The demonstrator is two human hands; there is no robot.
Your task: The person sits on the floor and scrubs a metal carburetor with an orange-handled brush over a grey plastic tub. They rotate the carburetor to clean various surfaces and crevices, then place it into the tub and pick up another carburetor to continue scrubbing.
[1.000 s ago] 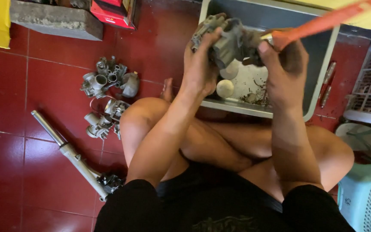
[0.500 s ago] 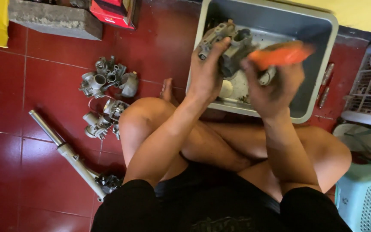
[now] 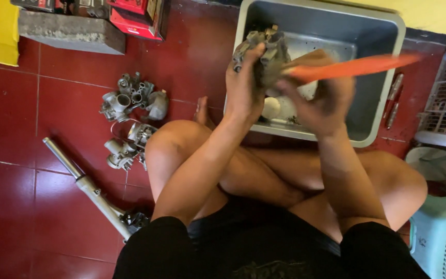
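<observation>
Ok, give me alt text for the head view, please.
Seated cross-legged on red tiles, a person's left hand holds a grey metal part over a grey tub while the right hand grips an orange-handled tool. More metal parts lie beside them.

Left hand [image 3: 243, 88] grips grey carburetor [image 3: 264, 51]; right hand [image 3: 318, 101] holds orange brush [image 3: 357, 67].

1 head-worn camera looks steeply down — close over crossed legs, red tiled floor [image 3: 21, 103] around.
</observation>
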